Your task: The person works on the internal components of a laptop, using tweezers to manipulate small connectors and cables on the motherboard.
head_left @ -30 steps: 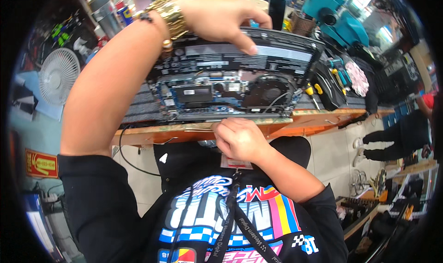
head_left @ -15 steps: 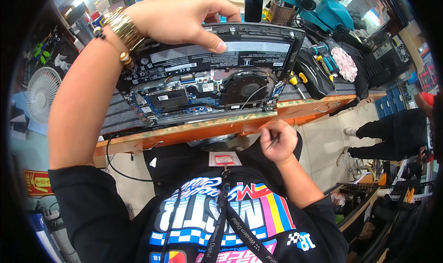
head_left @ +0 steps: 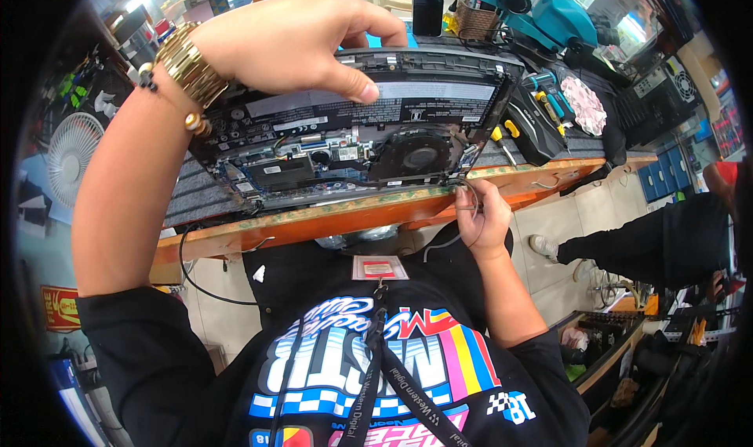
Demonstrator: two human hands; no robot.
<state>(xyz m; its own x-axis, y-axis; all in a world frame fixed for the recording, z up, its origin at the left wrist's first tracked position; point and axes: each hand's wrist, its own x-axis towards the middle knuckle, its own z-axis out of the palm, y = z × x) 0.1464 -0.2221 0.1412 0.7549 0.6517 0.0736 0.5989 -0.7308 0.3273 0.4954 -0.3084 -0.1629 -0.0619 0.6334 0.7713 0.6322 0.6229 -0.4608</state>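
The laptop [head_left: 353, 137] lay open-bellied on the grey mat [head_left: 196, 200], at the near edge of the counter [head_left: 314, 223], its bottom cover off so the insides faced up at me. I judged it sat that close to the edge so both hands could reach it without stretching.

My left hand [head_left: 302, 43] gripped the laptop's far rim, thumb [head_left: 349, 86] pressed down on the inner face and the other fingers curled over the back edge, closed on the casing. That hold looked meant to steady the laptop, perhaps tipping it toward me. My right hand [head_left: 478, 212] was at the laptop's near right corner, fingers pinched together on a thin looped wire [head_left: 468, 196] that came out by that corner; whether the wire was attached inside I could not tell.

Inside the laptop, a round black fan [head_left: 420, 155] sat right of centre, a dark board with small chips and labels ran left of it, and a long black battery strip with white labels lay along the far side.

Right of the laptop, yellow-handled screwdrivers [head_left: 506, 133] lay on the mat, with a blue tool [head_left: 545, 86] beyond them. Behind the laptop stood a phone [head_left: 427, 6] and a teal microscope [head_left: 541, 12]. Left of the laptop, off the counter, stood a white fan [head_left: 70, 157]. Another person's dark-trousered legs [head_left: 643, 239] stood on the floor to the right.
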